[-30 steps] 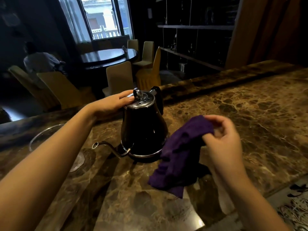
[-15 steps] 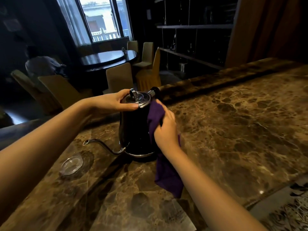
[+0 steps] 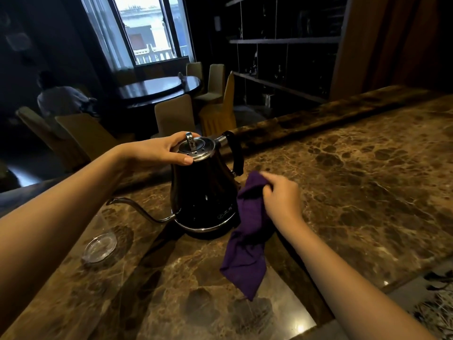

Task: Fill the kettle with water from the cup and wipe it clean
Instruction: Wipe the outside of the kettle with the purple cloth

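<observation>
A black kettle (image 3: 203,192) with a silver lid, thin gooseneck spout and black handle stands upright on the brown marble counter (image 3: 355,168). My left hand (image 3: 157,150) grips the rim of its lid from the left. My right hand (image 3: 282,197) holds a purple cloth (image 3: 247,236) against the kettle's lower right side, below the handle; the cloth's tail hangs down onto the counter. A clear glass cup (image 3: 100,246) stands on the counter left of the spout.
The counter's raised back edge (image 3: 318,119) runs behind the kettle. Beyond it are a round dark table (image 3: 159,89), several chairs and a seated person (image 3: 58,99). Dark shelves (image 3: 282,40) line the back wall. A patterned floor (image 3: 431,307) shows at lower right.
My right hand has slid the purple cloth down the kettle's right side, from near the lid to the lower body. My left hand stays on the lid.
</observation>
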A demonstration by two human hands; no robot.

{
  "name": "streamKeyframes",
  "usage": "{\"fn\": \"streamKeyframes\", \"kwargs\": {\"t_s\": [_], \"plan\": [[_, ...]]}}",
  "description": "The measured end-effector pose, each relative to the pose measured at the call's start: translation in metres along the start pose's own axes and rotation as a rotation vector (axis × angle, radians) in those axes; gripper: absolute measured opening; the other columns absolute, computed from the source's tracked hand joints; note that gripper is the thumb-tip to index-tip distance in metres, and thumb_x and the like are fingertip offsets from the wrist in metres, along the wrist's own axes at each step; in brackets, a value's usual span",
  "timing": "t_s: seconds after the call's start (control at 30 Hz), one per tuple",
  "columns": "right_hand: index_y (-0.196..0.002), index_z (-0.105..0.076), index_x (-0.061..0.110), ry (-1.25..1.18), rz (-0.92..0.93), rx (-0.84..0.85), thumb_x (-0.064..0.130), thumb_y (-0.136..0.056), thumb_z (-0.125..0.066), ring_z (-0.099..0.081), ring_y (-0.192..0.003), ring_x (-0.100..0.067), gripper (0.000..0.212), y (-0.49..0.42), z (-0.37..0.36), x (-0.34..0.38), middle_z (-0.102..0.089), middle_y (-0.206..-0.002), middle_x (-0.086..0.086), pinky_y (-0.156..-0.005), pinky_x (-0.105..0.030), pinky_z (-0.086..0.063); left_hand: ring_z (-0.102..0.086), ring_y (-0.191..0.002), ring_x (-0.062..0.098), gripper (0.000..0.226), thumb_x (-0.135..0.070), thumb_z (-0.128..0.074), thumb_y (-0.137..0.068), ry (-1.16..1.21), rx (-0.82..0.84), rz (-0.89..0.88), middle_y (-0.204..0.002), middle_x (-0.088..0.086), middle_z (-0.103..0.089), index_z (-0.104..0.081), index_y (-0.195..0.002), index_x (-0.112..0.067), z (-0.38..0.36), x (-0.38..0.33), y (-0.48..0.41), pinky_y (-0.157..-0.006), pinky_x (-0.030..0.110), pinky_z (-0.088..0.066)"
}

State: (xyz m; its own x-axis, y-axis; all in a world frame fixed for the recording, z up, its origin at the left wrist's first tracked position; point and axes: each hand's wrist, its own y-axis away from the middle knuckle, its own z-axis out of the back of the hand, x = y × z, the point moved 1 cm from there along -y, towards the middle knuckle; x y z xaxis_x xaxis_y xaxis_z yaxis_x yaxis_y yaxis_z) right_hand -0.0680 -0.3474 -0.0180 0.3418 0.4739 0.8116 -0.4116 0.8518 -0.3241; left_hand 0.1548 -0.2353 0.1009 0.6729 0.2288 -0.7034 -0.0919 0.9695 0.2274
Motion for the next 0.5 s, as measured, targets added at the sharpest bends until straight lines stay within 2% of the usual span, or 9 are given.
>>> {"fn": "streamKeyframes", "kwargs": {"t_s": [0.07, 0.1, 0.2, 0.27, 0.3, 0.37, 0.43, 0.5], "plan": [[-0.118, -0.062, 0.011, -0.162, 0.023, -0.122, -0.004, -0.085, -0.045, -0.059, -0.108, -0.02, 0.04, -0.01, 0.002, 0.021, -0.066, -0.117, -0.009, -0.089, -0.016, -0.038, -0.05, -0.112, -0.003, 0.09, -0.069, -0.073, -0.042, 0.011, 0.023, -0.008, -0.128, -0.011, -0.047, -0.037, -0.12, -0.042, 0.002, 0.001, -0.004, -0.086, 0.011, -0.043], [-0.117, -0.063, 0.01, -0.227, 0.067, -0.099, -0.004, -0.084, -0.045, -0.059, -0.109, -0.02, 0.04, -0.015, -0.004, 0.031, -0.066, -0.117, -0.009, -0.09, -0.013, -0.036, -0.05, -0.111, -0.004, 0.09, -0.069, -0.073, -0.042, 0.012, 0.028, -0.011, -0.128, -0.011, -0.046, -0.037, -0.12, -0.041, 0.002, 0.001, -0.006, -0.086, 0.01, -0.042], [-0.128, -0.053, 0.014, -0.303, 0.153, 0.131, 0.005, -0.091, -0.044, -0.05, -0.122, -0.017, 0.039, -0.014, -0.036, 0.048, -0.057, -0.132, -0.006, -0.094, -0.008, -0.029, -0.05, -0.107, -0.01, 0.09, -0.071, -0.072, -0.04, 0.014, 0.01, -0.023, -0.126, -0.013, -0.045, -0.037, -0.118, -0.043, 0.002, 0.002, -0.008, -0.084, 0.006, -0.041], [-0.134, -0.046, 0.017, -0.354, 0.115, 0.189, 0.014, -0.095, -0.042, -0.042, -0.129, -0.014, 0.039, -0.005, -0.046, 0.038, -0.05, -0.139, -0.002, -0.094, -0.001, -0.026, -0.051, -0.107, -0.009, 0.095, -0.071, -0.072, -0.039, 0.013, -0.008, -0.031, -0.126, -0.012, -0.046, -0.035, -0.121, -0.041, 0.002, 0.004, -0.01, -0.084, 0.006, -0.042], [-0.135, -0.044, 0.018, -0.349, 0.087, 0.207, 0.017, -0.096, -0.041, -0.041, -0.13, -0.014, 0.039, -0.001, -0.047, 0.028, -0.048, -0.141, -0.001, -0.095, -0.003, -0.026, -0.051, -0.106, -0.009, 0.097, -0.071, -0.072, -0.039, 0.01, -0.013, -0.038, -0.127, -0.01, -0.046, -0.035, -0.123, -0.039, 0.002, 0.005, -0.01, -0.084, 0.006, -0.042], [-0.134, -0.045, 0.02, -0.206, 0.031, 0.263, 0.019, -0.097, -0.038, -0.046, -0.127, -0.022, 0.039, 0.005, -0.047, 0.002, -0.052, -0.137, -0.004, -0.095, -0.018, -0.034, -0.052, -0.1, -0.015, 0.096, -0.072, -0.071, -0.04, 0.0, -0.008, -0.047, -0.124, -0.012, -0.046, -0.034, -0.122, -0.039, 0.002, 0.005, -0.01, -0.081, 0.004, -0.041], [-0.128, -0.05, 0.015, 0.009, 0.042, 0.28, 0.01, -0.093, -0.037, -0.052, -0.117, -0.033, 0.038, 0.01, -0.048, -0.016, -0.06, -0.124, -0.012, -0.09, -0.032, -0.041, -0.051, -0.097, -0.018, 0.09, -0.073, -0.07, -0.04, -0.02, 0.009, -0.043, -0.122, -0.015, -0.045, -0.036, -0.118, -0.043, 0.003, 0.001, -0.009, -0.079, 0.003, -0.04], [-0.12, -0.056, 0.01, 0.042, 0.044, 0.235, 0.003, -0.087, -0.039, -0.055, -0.108, -0.035, 0.039, 0.016, -0.046, -0.018, -0.065, -0.112, -0.016, -0.089, -0.038, -0.045, -0.052, -0.098, -0.015, 0.087, -0.075, -0.069, -0.039, -0.04, 0.028, -0.026, -0.12, -0.017, -0.046, -0.037, -0.114, -0.045, 0.003, 0.0, -0.01, -0.079, 0.005, -0.041]]}}
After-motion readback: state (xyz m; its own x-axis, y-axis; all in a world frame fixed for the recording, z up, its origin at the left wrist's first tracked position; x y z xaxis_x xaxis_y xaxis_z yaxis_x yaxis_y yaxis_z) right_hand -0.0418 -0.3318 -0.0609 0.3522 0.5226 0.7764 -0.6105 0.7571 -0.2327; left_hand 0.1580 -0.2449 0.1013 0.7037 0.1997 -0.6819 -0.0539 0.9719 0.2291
